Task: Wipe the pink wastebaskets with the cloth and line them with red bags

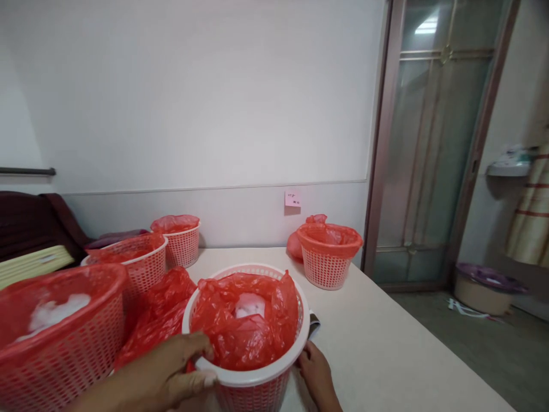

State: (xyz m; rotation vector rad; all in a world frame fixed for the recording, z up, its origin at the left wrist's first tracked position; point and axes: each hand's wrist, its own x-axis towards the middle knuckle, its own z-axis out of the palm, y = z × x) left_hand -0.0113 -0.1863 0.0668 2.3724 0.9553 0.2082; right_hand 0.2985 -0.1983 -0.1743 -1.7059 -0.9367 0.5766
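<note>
A white-rimmed pink mesh basket (295,350) stands at the near edge of the table, with a red plastic bag (244,323) bunched inside it and something white showing in the bag's middle. My left hand (171,375) grips the basket's near rim, thumb over the edge and touching the bag. My right hand (315,375) rests low against the basket's right side, fingers curled toward its wall. A loose red bag (160,317) lies just left of the basket.
Several more pink baskets lined with red bags stand around: one at near left (64,337), two behind it (143,260) (182,237), one at the far right of the table (328,254). The cream table (386,343) ends at right; a glass door (429,143) stands beyond.
</note>
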